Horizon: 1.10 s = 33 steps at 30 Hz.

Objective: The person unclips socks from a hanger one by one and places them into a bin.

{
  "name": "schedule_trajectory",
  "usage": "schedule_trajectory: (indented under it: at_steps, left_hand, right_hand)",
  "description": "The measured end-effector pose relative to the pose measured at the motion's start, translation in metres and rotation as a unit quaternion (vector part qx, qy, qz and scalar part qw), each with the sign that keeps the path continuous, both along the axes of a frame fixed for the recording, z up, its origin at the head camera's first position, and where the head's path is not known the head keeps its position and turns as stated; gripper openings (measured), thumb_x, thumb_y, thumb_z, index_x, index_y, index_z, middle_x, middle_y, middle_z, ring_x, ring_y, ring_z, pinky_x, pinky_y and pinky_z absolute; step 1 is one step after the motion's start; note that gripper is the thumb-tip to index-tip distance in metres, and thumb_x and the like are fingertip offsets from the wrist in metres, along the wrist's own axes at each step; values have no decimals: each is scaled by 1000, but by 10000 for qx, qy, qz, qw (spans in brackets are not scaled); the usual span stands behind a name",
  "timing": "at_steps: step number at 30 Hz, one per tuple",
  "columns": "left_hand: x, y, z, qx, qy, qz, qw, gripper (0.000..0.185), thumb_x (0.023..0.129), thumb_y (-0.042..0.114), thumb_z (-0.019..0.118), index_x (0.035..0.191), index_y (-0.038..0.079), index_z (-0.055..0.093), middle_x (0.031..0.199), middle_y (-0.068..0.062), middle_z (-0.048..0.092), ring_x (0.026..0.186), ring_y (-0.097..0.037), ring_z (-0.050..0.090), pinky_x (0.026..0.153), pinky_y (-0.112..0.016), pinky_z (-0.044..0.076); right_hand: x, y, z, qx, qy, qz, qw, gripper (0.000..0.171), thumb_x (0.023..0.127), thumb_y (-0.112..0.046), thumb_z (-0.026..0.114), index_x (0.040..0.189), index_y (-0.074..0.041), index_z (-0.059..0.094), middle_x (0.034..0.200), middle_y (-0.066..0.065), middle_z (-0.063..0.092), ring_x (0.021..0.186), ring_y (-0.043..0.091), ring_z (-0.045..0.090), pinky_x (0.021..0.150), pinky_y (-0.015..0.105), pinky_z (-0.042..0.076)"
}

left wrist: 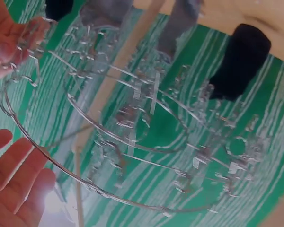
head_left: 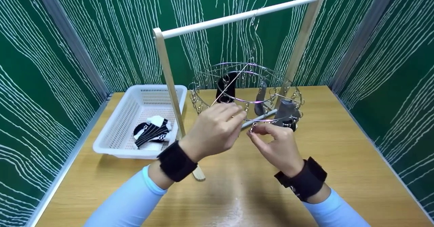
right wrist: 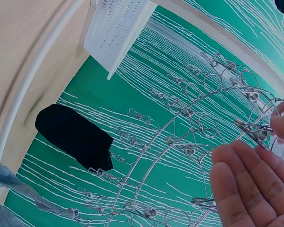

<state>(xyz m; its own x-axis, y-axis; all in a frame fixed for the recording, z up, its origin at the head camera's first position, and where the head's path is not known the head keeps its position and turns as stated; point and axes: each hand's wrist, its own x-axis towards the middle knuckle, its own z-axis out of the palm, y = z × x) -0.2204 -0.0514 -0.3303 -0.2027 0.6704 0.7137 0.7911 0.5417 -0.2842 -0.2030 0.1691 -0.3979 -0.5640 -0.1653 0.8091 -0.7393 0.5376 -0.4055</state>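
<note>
A round metal clip hanger (head_left: 257,101) hangs from a rod by a hook and carries several clips. My right hand (head_left: 278,145) pinches a small metal clip (head_left: 252,128) at its near rim between thumb and index finger. Close beside it, my left hand (head_left: 218,127) is at the near left rim; its thumb is hidden in the head view, and several fingers (left wrist: 19,189) look fairly straight in the left wrist view. A black sock (right wrist: 73,135) hangs at the far side. A grey sock (head_left: 260,100) and another grey sock with a dark end (head_left: 285,111) hang toward the right.
A wooden stand (head_left: 168,74) with a white rod (head_left: 237,15) holds up the hanger on the wooden table (head_left: 339,166). Left of it, a white plastic basket (head_left: 113,118) contains black and white patterned socks (head_left: 152,130). Green, white-streaked walls (head_left: 132,23) surround the table.
</note>
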Motion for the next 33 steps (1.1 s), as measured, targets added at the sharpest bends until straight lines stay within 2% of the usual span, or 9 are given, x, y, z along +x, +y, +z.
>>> schedule_trajectory:
  at_steps: [4,7,11,17,22,27,33]
  left_hand:
    - [2,9,-1,-268,143,252,9992,21,100,18,71,115,6,80,110,-7,81,106,-23,77,99,-36,63]
    - [2,12,-3,-412,325,421,9977,18,99,16,71,112,7,80,105,-5,80,101,-21,76,93,-35,64]
    - [1,14,-5,-371,735,562,9950,11,99,13,73,105,9,81,97,-2,80,90,-19,75,82,-32,63]
    - [0,14,-7,-296,1241,796,9886,7,99,13,75,96,11,81,86,1,77,78,-17,69,65,-27,54]
    - [-2,11,-9,-279,1299,904,9870,5,96,11,76,93,9,80,84,1,75,77,-17,68,63,-26,54]
    - [-6,6,-11,-348,1316,976,9859,5,96,11,77,93,9,79,83,0,74,75,-16,68,62,-26,55]
    - [-10,0,-13,-296,1228,907,9878,7,96,8,77,89,7,77,81,-1,73,72,-15,67,60,-25,57]
  right_hand:
    - [0,-1,0,7,13,30,10000,15,83,9,87,93,0,80,89,9,83,75,22,79,79,9,58]
    - [0,-2,0,-5,48,84,10000,17,82,10,86,94,-1,81,89,9,83,75,22,78,80,8,58]
    - [1,-3,0,12,62,123,9999,19,81,12,86,94,1,81,90,10,83,75,22,78,80,9,58]
    - [4,-3,2,215,161,-86,9996,19,80,9,89,96,0,82,90,10,83,75,21,79,76,15,61]
    - [10,-1,7,307,345,-120,9989,26,77,7,92,101,1,82,93,11,84,77,22,80,76,20,63]
    - [20,0,17,251,757,23,9968,35,74,6,94,106,1,83,93,12,84,76,24,80,75,24,64]
    - [27,9,30,-201,921,74,9955,24,79,5,86,102,2,82,92,17,82,77,33,77,90,11,58]
